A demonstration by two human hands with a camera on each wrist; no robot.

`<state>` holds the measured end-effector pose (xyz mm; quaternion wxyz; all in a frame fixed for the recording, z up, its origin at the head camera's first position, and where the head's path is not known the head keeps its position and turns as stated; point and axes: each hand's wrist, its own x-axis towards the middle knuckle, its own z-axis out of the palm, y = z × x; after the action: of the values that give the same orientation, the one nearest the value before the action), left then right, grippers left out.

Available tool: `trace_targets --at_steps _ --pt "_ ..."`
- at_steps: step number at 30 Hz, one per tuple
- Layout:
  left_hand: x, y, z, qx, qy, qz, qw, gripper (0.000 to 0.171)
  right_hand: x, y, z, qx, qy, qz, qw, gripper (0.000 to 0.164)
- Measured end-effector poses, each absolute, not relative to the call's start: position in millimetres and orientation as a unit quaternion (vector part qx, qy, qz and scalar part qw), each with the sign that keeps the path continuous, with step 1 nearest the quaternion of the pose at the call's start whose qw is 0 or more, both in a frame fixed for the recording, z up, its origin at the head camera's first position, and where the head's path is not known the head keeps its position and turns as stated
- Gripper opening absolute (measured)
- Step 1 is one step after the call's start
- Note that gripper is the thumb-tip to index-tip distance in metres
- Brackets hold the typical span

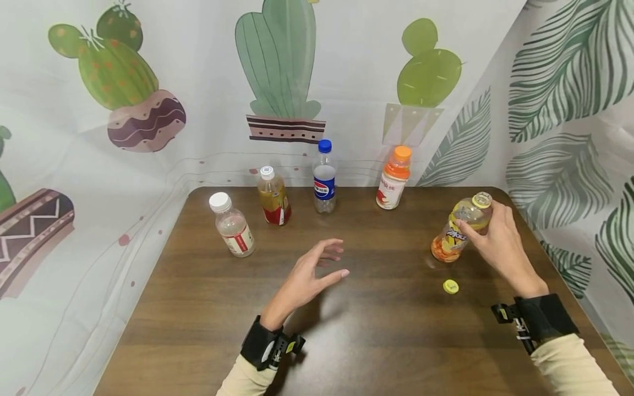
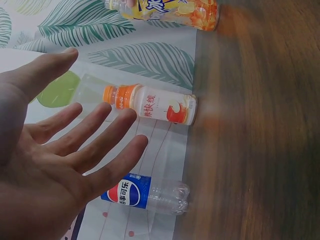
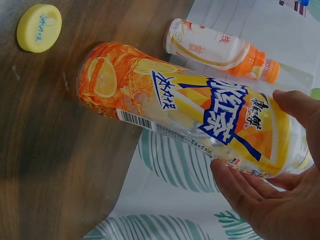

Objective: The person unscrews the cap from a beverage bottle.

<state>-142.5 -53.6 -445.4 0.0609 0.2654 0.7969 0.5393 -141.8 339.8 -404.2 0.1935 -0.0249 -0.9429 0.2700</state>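
Observation:
My right hand grips the upper part of an iced tea bottle, thumb on one side and fingers on the other. This clear bottle has a yellow and orange label and stands on the right of the table; its neck shows a yellow ring and no cap. A round yellow bottle cap lies on the wood in front of it. My left hand is held over the middle of the table with nothing in it. Its fingers are spread and nearly straight in the left wrist view.
Along the back of the brown table stand an orange-capped milk drink bottle, a blue-capped Pepsi bottle and a white-capped bottle with a red base. Another white-capped bottle stands at the left. A cactus-print cloth hangs behind.

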Motion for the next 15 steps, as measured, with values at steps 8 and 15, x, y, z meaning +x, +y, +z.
trace_targets --at_steps 8,15 --pt "-142 -54 -444 0.267 0.801 0.532 0.063 0.056 -139 340 -404 -0.029 -0.943 0.277 0.180 0.078" --pt "-141 -57 -440 0.266 0.800 0.534 0.065 0.057 -129 332 -385 -0.066 -0.937 0.263 0.219 0.092"
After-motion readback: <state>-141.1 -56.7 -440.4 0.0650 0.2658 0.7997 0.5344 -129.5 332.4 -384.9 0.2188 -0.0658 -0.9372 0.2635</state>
